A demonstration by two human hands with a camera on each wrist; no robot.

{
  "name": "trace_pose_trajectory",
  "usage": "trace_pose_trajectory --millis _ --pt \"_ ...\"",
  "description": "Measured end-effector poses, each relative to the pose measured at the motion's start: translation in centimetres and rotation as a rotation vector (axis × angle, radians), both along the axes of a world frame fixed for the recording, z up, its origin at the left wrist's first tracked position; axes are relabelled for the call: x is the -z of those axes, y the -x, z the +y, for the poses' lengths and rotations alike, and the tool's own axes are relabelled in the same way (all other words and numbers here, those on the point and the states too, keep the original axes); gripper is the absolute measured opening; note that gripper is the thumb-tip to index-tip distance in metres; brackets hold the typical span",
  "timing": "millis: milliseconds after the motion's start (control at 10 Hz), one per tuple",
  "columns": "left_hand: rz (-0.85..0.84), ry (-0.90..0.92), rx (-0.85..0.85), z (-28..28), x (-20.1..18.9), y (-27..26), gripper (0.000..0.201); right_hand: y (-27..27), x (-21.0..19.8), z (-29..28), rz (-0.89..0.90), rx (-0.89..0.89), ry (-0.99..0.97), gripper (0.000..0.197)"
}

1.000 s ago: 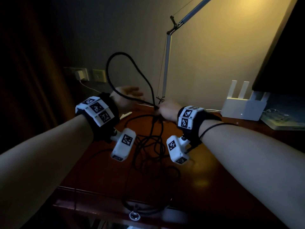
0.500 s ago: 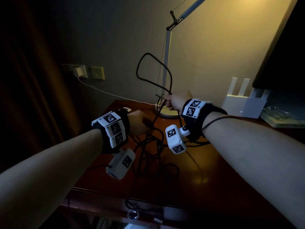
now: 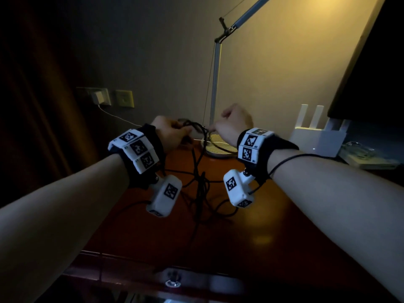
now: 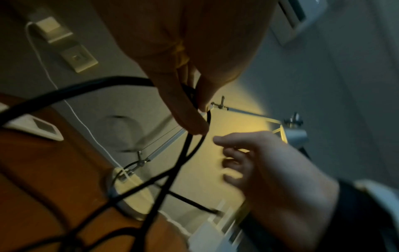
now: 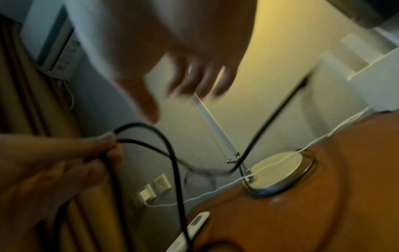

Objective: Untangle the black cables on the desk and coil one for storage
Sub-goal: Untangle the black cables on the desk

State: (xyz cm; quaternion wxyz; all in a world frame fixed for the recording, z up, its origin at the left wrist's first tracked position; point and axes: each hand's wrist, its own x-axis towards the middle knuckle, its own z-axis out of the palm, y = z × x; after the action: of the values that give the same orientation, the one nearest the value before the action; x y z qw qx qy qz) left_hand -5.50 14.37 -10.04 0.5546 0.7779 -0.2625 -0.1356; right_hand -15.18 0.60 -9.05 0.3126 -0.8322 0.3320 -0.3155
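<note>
The black cables (image 3: 197, 189) are seen as thin, round, dark cords, tangled together on the reddish-brown desk (image 3: 251, 237). Several strands are raised from the heap and gathered into a small loop above the desk's far side, near the round lamp base (image 3: 220, 149). The remaining lengths are left crossing one another in loose curves on the wood.

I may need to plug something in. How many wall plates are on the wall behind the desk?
2, side by side left of the lamp: the left wall plate holds a white charger, the right wall plate is bare. Others may be hidden.
</note>
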Motion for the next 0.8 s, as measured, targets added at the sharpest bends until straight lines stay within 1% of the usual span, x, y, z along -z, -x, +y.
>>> trace_pose_trajectory --millis 100,200,300,400,500,600,700,800 --pt "0.040 0.103 -0.041 -0.1 -0.8 0.1 0.020 0.0 0.0 1.5 0.130 -0.337 -0.051 0.010" --pt "0.113 0.239 -0.070 -0.1 -1.2 0.8 0.022 -0.2 0.1 2.4 0.363 -0.442 -0.038 0.007" --pt "0.162 0.342 -0.096 0.1 -1.3 1.0 0.022 -0.1 0.7 2.3 0.597 -0.531 -0.103 0.012" --pt "0.194 0.347 -0.051 0.8 -1.6 1.2 0.018 -0.1 1.4 1.8 0.545 -0.553 -0.055 0.015" --pt "0.159 0.198 0.039 1.3 -1.8 1.6 0.023 -0.5 1.4 1.1 0.377 -0.465 -0.097 0.009" --pt "0.172 0.033 0.121 1.5 -1.9 2.0 0.024 -1.3 1.7 -0.2 0.244 -0.392 -0.171 0.015" --pt "0.237 -0.110 0.216 1.6 -1.3 2.7 0.022 -1.2 1.2 0.0 0.133 -0.342 -0.269 0.012" --pt "0.225 -0.254 0.216 1.2 -0.4 3.3 0.033 -0.8 0.5 0.8 0.079 -0.378 -0.508 0.023"
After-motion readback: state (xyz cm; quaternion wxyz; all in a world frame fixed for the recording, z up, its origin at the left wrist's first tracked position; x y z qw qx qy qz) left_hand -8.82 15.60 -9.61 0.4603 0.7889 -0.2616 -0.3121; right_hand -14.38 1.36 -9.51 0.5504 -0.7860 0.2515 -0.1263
